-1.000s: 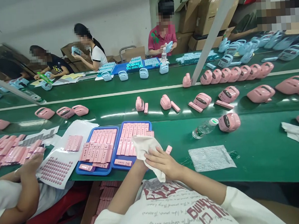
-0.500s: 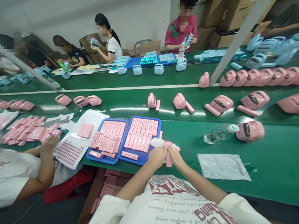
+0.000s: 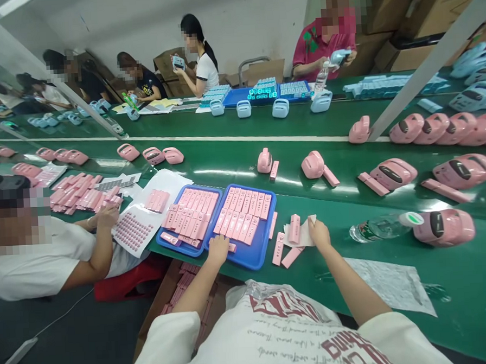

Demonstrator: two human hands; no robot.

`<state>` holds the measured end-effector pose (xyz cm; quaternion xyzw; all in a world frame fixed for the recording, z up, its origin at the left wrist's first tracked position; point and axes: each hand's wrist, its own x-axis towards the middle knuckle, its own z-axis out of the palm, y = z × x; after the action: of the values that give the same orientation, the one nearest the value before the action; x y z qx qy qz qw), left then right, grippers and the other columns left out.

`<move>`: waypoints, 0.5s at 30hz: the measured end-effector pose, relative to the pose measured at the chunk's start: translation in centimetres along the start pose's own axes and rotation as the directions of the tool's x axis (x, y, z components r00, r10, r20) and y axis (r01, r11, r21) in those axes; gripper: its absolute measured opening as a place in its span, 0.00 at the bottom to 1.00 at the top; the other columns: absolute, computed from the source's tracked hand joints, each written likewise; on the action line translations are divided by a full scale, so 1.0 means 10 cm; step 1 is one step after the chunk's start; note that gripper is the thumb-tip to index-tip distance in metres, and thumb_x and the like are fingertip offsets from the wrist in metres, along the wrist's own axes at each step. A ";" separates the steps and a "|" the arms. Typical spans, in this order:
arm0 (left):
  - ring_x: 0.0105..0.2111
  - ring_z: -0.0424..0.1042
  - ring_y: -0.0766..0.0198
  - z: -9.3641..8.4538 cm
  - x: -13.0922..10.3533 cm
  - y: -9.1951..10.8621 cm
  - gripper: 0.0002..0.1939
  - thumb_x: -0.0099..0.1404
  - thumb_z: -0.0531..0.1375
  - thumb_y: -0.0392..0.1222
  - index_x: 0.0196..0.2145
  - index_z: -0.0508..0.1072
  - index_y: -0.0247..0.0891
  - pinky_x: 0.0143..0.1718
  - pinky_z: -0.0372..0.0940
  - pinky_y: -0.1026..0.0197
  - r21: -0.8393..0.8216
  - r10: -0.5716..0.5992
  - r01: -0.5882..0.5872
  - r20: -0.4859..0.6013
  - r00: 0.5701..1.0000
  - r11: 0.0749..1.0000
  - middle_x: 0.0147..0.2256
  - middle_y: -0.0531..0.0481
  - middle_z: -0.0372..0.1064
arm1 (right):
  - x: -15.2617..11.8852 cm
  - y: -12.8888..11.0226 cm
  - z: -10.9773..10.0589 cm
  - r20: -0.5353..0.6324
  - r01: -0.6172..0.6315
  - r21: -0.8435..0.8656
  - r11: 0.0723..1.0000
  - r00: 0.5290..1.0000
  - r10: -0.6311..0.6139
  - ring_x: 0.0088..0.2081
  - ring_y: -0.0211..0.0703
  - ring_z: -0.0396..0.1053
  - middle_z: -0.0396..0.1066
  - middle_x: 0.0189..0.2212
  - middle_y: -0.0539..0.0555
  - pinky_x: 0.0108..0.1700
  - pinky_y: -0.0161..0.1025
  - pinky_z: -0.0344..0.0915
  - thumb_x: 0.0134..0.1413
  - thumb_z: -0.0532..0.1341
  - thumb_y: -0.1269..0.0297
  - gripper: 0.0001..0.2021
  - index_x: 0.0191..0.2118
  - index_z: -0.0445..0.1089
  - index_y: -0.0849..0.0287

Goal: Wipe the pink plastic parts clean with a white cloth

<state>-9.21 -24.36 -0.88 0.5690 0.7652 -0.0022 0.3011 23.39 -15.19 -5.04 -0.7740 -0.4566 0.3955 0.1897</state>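
Note:
My left hand [image 3: 219, 249] is at the near left corner of a blue tray [image 3: 253, 264], its fingers closed over a pink bar [image 3: 232, 248] with small dark markings. Rows of similar pink bars [image 3: 240, 225] fill the tray's far part. To the right, my right hand [image 3: 319, 233] pinches the edge of a white cloth [image 3: 307, 237] lying on the table. One pink piece [image 3: 295, 229] rests on the cloth. Beside it lie a marked pink bar [image 3: 278, 249] and a plain one [image 3: 292, 257].
A second blue tray [image 3: 180, 251] with pink bars adjoins on the left, near a co-worker's hand [image 3: 108, 215]. A water bottle [image 3: 386, 227] lies before a pink casing [image 3: 445, 228]. A white sheet [image 3: 390, 283] lies at front right. Pink casings [image 3: 312, 165] line the bench beyond.
My hands have moved apart. The left went to the tray's bar; the right moved right with the cloth. The pink pieces they held together now lie on the table and cloth. The view has shifted left.

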 end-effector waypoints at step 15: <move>0.17 0.67 0.62 0.20 -0.23 1.00 0.33 0.49 0.59 0.70 0.33 0.68 0.34 0.21 0.60 0.61 -0.943 0.160 0.177 0.228 0.960 0.281 0.21 0.50 0.67 | -0.79 -0.54 0.08 0.002 0.478 0.602 0.640 0.800 -0.600 0.46 0.55 0.73 0.75 0.44 0.61 0.50 0.54 0.69 0.50 0.57 0.40 0.28 0.44 0.74 0.60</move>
<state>0.83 -23.53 1.93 0.2637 0.5649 0.3754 0.6858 17.62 -19.30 1.46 -0.4628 -0.5429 0.5146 0.4758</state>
